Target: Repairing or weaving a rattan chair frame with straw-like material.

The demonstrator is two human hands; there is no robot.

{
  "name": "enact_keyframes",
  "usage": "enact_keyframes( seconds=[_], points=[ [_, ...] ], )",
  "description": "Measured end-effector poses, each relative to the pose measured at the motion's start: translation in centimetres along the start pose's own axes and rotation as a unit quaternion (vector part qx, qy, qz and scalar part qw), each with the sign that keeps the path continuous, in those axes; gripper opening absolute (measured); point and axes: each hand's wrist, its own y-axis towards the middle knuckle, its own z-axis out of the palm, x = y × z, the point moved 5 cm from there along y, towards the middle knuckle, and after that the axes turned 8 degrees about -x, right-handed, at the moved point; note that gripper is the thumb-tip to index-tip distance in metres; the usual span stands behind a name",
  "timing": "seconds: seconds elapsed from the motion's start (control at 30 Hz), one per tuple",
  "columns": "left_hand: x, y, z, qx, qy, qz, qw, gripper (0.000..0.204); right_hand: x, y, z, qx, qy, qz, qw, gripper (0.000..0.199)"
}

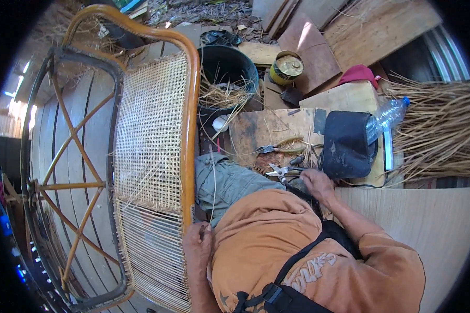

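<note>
A rattan chair frame [192, 130] with a woven cane panel [151, 120] stands on my left; the panel's lower part has only parallel strands. My left hand [197, 241] is closed beside the frame's edge, a thin cane strand [213, 182] rising from its thumb and fingers across my trouser leg. On the right, my right hand [317, 184] has its fingers curled at the dark handle end of a pair of pruning shears [278, 170], whose blades point left. Pliers with yellowish handles [284, 145] lie just beyond on a wooden board [245, 125].
A dark bucket [251, 70] holding cane scraps stands past the board, near a yellow-and-black tin [287, 68]. At right are a black bag [347, 143], a clear plastic bottle [389, 119], a red cloth [359, 75] and a large bundle of cane strips [436, 133].
</note>
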Motion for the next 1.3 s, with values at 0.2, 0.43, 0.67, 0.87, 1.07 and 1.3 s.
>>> enact_keyframes(
  seconds=[0.2,0.43,0.67,0.87,1.07,1.3],
  points=[
    [1.9,0.2,2.2,0.038,-0.051,-0.111,0.992,0.011,-0.2,-4.4,0.7,-0.024,-0.034,0.008,0.999,0.017],
    [2.4,0.6,2.1,0.021,-0.137,-0.172,0.975,0.011,-4.8,-0.4,-5.4,-0.225,0.085,0.150,0.959,0.018],
    [1.3,-0.5,0.6,0.004,-0.182,-0.136,0.974,0.015,-5.3,4.1,-0.9,0.036,-0.251,0.193,0.948,0.024],
    [0.8,-1.3,0.4,-0.005,-0.312,-0.195,0.930,0.011,-3.8,2.7,-1.5,0.043,-0.244,0.136,0.959,0.020],
    [0.7,-1.1,-0.3,-0.056,-0.379,-0.174,0.907,0.011,-3.9,-0.1,-2.6,-0.112,-0.170,0.074,0.976,0.021],
    [-0.8,-0.6,-2.6,-0.077,-0.490,-0.179,0.850,0.008,4.7,3.4,-8.6,-0.271,0.304,0.070,0.911,0.017]
  ],
)
